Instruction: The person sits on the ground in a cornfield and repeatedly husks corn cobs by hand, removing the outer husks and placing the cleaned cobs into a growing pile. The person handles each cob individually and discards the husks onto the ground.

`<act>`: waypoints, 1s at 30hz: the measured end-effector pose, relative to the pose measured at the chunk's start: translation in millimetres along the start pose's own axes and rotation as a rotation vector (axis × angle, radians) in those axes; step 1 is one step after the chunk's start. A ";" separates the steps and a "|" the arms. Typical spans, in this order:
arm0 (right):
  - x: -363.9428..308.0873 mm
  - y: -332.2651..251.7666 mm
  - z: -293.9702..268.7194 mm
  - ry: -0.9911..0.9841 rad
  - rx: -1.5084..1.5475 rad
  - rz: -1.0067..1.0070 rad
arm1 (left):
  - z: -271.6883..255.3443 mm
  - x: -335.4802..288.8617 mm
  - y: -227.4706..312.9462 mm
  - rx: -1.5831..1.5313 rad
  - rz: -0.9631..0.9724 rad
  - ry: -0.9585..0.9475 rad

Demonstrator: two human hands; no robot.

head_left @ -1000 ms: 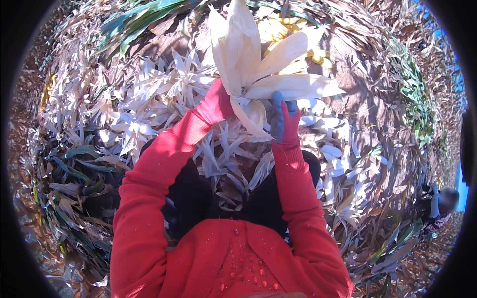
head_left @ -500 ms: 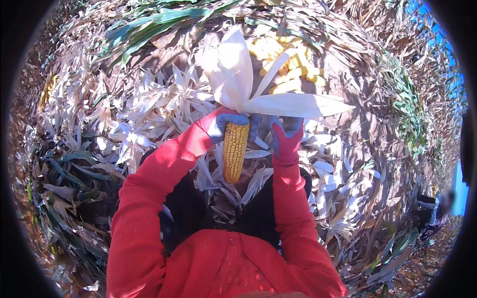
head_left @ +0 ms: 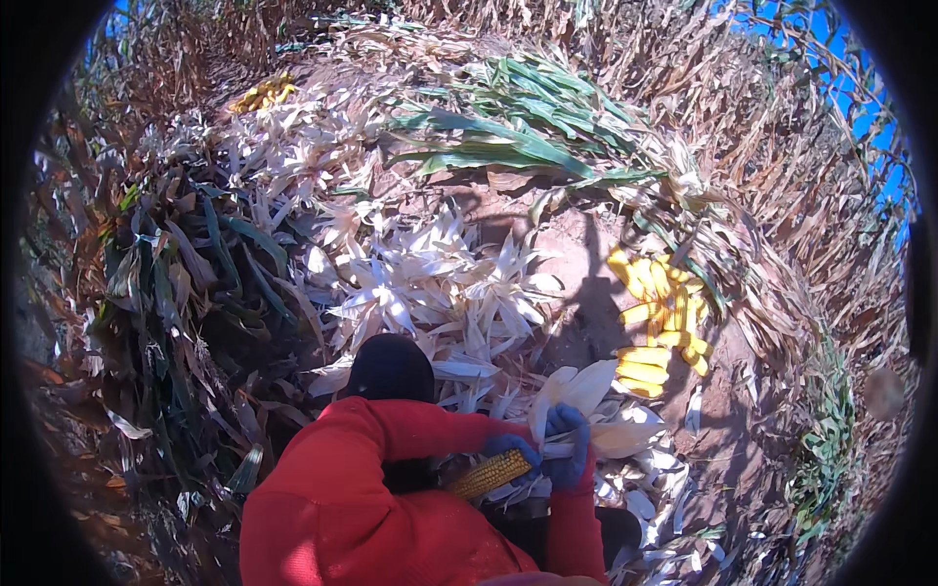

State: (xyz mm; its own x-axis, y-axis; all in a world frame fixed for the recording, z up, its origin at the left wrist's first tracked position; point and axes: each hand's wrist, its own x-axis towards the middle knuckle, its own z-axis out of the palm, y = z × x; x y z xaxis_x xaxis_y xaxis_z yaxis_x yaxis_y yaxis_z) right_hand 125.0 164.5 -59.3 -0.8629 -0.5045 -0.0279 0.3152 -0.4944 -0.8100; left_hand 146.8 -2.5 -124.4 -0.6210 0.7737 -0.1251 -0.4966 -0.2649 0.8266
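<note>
A yellow ear of corn lies tilted across my lap, its kernels bare and pale husk leaves spreading from its upper end. My left hand, in a blue-grey glove with a red cuff, is wrapped round the ear near the husk base. Close beside it, my right hand, gloved alike, is closed on the husk. Some leaves stick out past the right hand, and the grip itself is partly hidden by fingers and husk.
Husked yellow ears form a pile on the soil ahead to the right. Farther off at the left is another pile of ears. Loose pale husks, green leaves and dry stalks surround me. My dark-clad knee juts forward.
The view has swung, so the near corn pile sits farther right. The right hand, earlier beside the husk, is now closed on it. The ear has tilted from upright to slanting.
</note>
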 end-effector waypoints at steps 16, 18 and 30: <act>-60.7 6.5 32.8 -0.044 -0.473 -0.135 | 30.5 4.8 -52.6 -0.008 0.087 -0.031; -64.9 25.4 18.2 0.086 -0.617 -0.150 | 34.8 -1.7 -49.6 0.049 0.148 0.032; -27.8 63.1 42.3 0.002 -0.845 -0.240 | 90.8 -70.3 -29.9 0.752 0.236 0.942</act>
State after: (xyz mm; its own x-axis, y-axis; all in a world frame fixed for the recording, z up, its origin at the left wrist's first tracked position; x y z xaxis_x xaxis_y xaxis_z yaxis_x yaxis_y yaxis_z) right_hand 185.6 117.4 -84.9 -0.8695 -0.4521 0.1988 -0.2724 0.1032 -0.9566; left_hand 260.4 3.3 -90.5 -0.9986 -0.0487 -0.0190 -0.0326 0.2970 0.9543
